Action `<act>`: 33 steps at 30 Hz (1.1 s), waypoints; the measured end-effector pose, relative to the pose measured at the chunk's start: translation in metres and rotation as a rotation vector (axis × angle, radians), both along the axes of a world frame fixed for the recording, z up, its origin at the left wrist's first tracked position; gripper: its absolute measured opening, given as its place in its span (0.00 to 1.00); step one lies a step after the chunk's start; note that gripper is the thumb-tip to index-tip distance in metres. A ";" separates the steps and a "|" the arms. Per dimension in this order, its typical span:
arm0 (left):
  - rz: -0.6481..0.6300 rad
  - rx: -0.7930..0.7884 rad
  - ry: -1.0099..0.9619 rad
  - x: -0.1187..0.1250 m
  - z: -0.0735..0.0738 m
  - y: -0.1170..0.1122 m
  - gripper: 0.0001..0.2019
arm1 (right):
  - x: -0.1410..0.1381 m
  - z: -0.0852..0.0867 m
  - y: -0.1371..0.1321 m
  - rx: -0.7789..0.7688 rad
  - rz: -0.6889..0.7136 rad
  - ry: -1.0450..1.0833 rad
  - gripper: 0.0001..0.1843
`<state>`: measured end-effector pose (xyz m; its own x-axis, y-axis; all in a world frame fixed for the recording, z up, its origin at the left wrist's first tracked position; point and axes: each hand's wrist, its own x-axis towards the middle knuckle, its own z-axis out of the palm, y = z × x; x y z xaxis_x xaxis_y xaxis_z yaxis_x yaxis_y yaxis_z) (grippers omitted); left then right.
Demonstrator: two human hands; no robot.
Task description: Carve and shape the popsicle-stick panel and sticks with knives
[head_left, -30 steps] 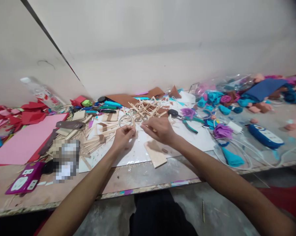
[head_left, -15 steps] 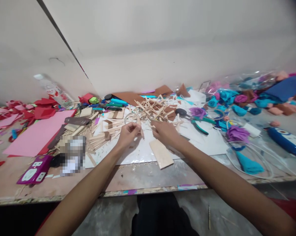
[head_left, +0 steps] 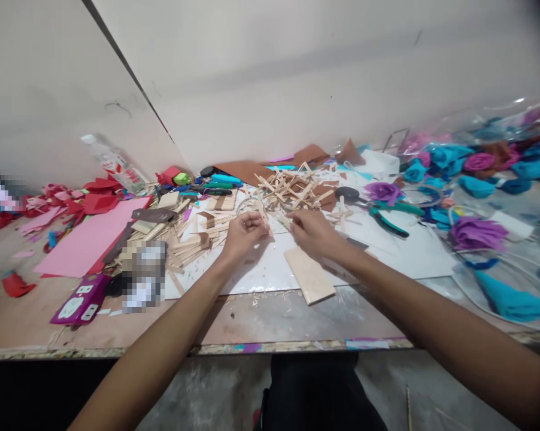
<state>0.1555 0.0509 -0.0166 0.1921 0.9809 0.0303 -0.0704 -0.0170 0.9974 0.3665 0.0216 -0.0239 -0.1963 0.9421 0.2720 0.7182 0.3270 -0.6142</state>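
My left hand [head_left: 246, 235] is closed in a pinch on a flat wooden craft stick [head_left: 261, 211], which points up and away from the fingertips. To its right, my right hand [head_left: 314, 232] is closed, knuckles up. A thin piece seems to show at its fingertips, too small to name. Both hands are over a white sheet [head_left: 252, 275], a short gap between them. Just beyond them lies a heap of wooden sticks [head_left: 297, 185]. Below my right hand rests a pale wooden block [head_left: 309, 278].
Green-handled pliers [head_left: 393, 218] lie right of my hands, near purple crepe paper [head_left: 479, 232] and a white cable. Left are more sticks [head_left: 189, 251], pink paper [head_left: 85, 239], a purple power strip [head_left: 79, 300] and a plastic bottle [head_left: 115, 164]. The table edge [head_left: 315, 347] runs in front.
The camera view has turned a little left, so the table's things appear further right. My left hand still pinches the stick, and my right hand stays close beside it.
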 end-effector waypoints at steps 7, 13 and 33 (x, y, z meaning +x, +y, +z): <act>-0.100 0.044 0.015 0.006 -0.002 -0.006 0.15 | -0.010 0.008 -0.005 -0.143 0.084 0.468 0.10; -0.143 0.119 0.026 0.006 -0.003 -0.010 0.12 | -0.018 0.006 -0.012 -0.229 0.116 0.672 0.04; -0.125 0.122 0.040 0.007 0.001 -0.014 0.11 | -0.021 0.013 -0.014 -0.254 0.060 0.675 0.03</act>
<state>0.1625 0.0371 -0.0155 0.3156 0.9390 0.1371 -0.0399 -0.1312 0.9905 0.3458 0.0077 -0.0108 -0.1161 0.9851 0.1266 0.1408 0.1425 -0.9797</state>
